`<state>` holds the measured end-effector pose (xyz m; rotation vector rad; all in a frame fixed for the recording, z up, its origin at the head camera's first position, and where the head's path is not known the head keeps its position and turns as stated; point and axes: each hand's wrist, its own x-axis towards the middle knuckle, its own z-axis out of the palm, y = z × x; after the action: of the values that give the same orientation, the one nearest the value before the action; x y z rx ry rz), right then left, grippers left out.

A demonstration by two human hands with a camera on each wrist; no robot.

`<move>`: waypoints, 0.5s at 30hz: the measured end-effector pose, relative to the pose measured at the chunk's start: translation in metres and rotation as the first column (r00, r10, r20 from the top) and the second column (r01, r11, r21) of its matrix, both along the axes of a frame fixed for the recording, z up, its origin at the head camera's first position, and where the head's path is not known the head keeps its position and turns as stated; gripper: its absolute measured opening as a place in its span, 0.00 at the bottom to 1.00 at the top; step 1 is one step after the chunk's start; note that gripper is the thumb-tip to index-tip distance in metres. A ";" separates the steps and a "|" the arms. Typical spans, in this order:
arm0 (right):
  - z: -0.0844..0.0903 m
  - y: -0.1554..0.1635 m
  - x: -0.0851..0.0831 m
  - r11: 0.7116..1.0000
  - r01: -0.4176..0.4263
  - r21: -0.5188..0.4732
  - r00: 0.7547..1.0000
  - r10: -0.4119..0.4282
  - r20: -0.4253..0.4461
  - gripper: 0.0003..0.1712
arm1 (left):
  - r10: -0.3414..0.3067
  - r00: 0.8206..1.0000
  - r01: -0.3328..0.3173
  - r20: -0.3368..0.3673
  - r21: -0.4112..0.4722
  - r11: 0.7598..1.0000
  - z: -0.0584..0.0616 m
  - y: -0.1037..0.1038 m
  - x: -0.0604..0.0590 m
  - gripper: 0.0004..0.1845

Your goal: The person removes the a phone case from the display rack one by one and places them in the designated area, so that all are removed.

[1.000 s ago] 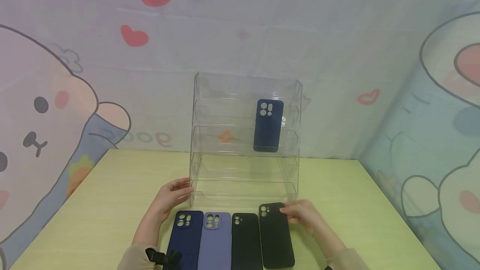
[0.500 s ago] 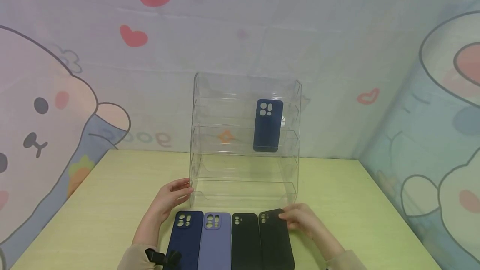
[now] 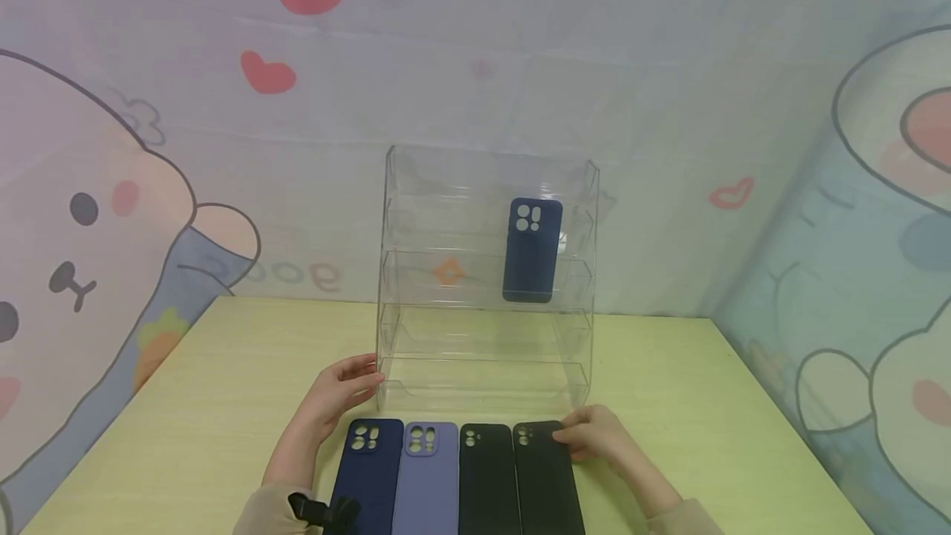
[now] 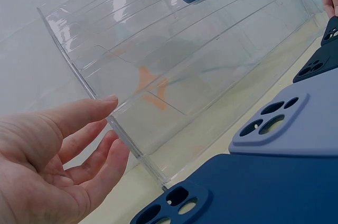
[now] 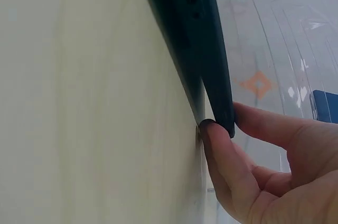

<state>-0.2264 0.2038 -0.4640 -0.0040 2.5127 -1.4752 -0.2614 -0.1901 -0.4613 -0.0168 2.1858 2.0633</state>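
Observation:
My right hand (image 3: 600, 434) pinches a black phone case (image 3: 548, 481) by its upper right corner, between thumb and fingertips in the right wrist view. This case is at the right end of a row, beside another black phone case (image 3: 486, 481), a lilac phone case (image 3: 427, 490) and a dark blue phone case (image 3: 371, 477). My left hand (image 3: 334, 399) holds the left side edge of a clear tiered display rack (image 3: 483, 370), with thumb at the front edge and fingers on the outer side in the left wrist view. A blue phone case (image 3: 531, 258) stands upright in the rack, right of its middle.
The rack stands on a pale yellow table (image 3: 654, 386), just behind the row of cases. A cartoon-printed cloth (image 3: 475, 48) hangs behind and beside the table. A black strap (image 3: 319, 510) is on my left wrist and overlaps the dark blue case.
My right hand has drawn the right-end black case down towards me and lowered its top edge, level with its neighbour. My left hand and the rack have stayed put.

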 end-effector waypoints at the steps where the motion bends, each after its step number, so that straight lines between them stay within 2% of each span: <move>1: 0.000 0.000 0.000 1.000 -0.005 0.008 1.000 0.005 -0.006 0.20 | -0.002 1.000 0.002 -0.003 0.001 1.000 0.000 0.000 0.000 0.31; 7: 0.000 0.004 -0.001 0.998 -0.051 0.035 0.998 0.052 -0.034 0.20 | -0.009 1.000 0.009 -0.015 -0.004 1.000 -0.002 -0.001 -0.002 0.35; 12: 0.004 0.005 -0.006 0.994 -0.057 0.090 0.997 0.062 -0.045 0.16 | -0.007 1.000 0.007 -0.008 -0.005 1.000 -0.002 -0.001 -0.002 0.33; 15: 0.012 0.007 -0.009 0.993 -0.055 0.103 0.997 0.060 -0.044 0.15 | -0.004 1.000 0.004 -0.003 -0.002 1.000 -0.002 0.000 -0.001 0.31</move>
<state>-0.2352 0.2112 -0.4517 -0.0943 2.5990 -1.3388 -0.2629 -0.1906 -0.4638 -0.0096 2.1874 2.0604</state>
